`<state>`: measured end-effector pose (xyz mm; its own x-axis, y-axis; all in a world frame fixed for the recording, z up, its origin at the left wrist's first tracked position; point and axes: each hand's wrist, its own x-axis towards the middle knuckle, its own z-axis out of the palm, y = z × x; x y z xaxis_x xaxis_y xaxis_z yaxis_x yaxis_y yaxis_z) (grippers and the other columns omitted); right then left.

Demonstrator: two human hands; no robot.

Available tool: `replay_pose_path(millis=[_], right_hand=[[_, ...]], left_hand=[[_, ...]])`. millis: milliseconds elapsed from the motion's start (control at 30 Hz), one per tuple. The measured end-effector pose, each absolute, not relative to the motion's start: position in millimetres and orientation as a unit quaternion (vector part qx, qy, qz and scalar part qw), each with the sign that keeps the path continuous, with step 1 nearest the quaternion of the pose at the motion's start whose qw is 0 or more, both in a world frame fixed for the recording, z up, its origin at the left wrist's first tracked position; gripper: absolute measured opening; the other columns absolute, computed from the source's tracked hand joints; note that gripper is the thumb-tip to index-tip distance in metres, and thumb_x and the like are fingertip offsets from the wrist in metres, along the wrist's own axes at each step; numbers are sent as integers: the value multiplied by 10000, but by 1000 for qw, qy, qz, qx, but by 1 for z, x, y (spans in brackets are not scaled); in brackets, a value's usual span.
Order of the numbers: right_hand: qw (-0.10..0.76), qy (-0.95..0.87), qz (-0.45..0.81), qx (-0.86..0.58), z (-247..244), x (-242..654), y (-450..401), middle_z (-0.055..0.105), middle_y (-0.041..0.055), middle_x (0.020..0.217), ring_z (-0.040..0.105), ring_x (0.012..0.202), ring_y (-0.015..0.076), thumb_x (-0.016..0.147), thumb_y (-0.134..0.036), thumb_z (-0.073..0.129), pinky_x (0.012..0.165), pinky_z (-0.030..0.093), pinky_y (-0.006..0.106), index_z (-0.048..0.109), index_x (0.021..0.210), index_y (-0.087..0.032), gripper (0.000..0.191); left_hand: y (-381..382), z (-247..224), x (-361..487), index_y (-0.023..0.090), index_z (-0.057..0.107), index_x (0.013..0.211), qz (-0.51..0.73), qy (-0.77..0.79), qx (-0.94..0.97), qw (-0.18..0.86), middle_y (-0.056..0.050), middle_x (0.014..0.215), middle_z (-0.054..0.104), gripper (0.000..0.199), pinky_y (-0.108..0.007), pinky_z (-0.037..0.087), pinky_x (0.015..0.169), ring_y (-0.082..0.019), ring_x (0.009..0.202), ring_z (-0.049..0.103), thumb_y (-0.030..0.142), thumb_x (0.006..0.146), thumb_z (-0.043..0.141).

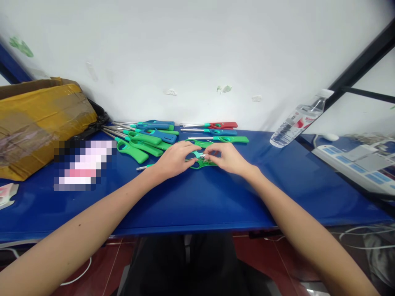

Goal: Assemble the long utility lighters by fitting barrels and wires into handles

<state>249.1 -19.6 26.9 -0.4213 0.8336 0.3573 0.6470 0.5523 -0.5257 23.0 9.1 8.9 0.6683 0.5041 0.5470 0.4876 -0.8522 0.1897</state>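
Observation:
In front of me on the blue table lies a green gas lighter (202, 164) with its handle apparently opened, one green shell half beside the other. My left hand (175, 159) is closed around its front part, thumb and fingers by a teal trigger piece (196, 154). Fingertips of my right hand (227, 158) pinch together over the handle at a small silvery part (203, 156), whose exact kind I cannot tell. A metal lighter tube (142, 167) sticks out to the left from under my left hand.
Several green and blue lighters (142, 144) are heaped behind left. A red lighter (224, 125), a blue one (220, 132) and a green one (234, 139) lie behind my hands. A taped cardboard box (40, 123) stands left, a water bottle (298, 123) right, near a white power strip (354, 164).

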Motion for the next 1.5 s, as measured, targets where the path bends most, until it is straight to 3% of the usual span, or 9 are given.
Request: replay_pose_path(millis=[233,1167,1500], right_hand=[[314,-803,190,-469,25,250,-19,745,45,913,681,822,200,820,-185,626,780,521,351,672,867,-197,67],[303,-796,209,-481,25,250,-20,738,41,839,661,749,195,833,-291,671,647,467,319,637,813,-197,102],[305,-790,224,-483,25,248,-21,737,33,852,657,763,192,833,-295,679,676,473,324,628,810,-201,110]], left_hand=[[11,12,19,160,667,1177,298,278,913,-19,-101,1077,708,299,-376,527,856,-249,985,651,213,886,630],[15,16,15,199,714,1122,273,259,924,67,-68,1069,750,243,-324,517,832,-215,951,692,253,897,640],[12,14,19,194,718,1129,309,256,912,87,-64,1085,755,246,-311,526,834,-213,959,707,239,898,650]])
